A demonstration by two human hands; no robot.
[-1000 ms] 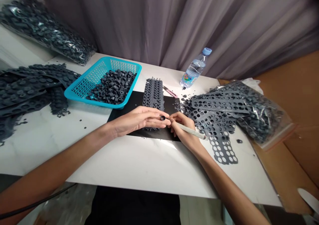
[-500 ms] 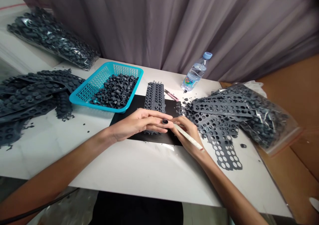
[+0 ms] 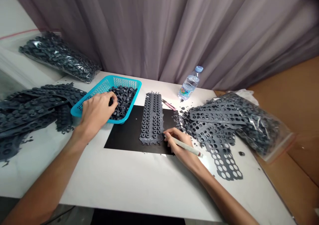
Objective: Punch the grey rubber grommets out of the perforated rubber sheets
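Observation:
A grey rubber sheet (image 3: 152, 117) studded with rows of small rings lies on a black mat (image 3: 127, 135) at the table's middle. My right hand (image 3: 178, 143) rests at the sheet's near right corner, closed on a thin white stick tool (image 3: 186, 146) whose tip touches the sheet. My left hand (image 3: 97, 113) is over the near edge of a turquoise basket (image 3: 106, 85) filled with loose dark rubber rings (image 3: 123, 98); its fingers are pinched on one small ring.
Punched-out rubber sheets (image 3: 214, 118) pile up at right beside a clear bag of parts (image 3: 261, 128). More sheets (image 3: 30, 105) lie at left, another bag (image 3: 59, 57) behind. A water bottle (image 3: 188, 83) and pink cutters (image 3: 168, 104) stand beyond the mat.
My left hand left the rubber sheet and moved left to the turquoise basket, carrying a ring. The right hand stayed at the sheet's corner with the stick. The camera view shifted slightly.

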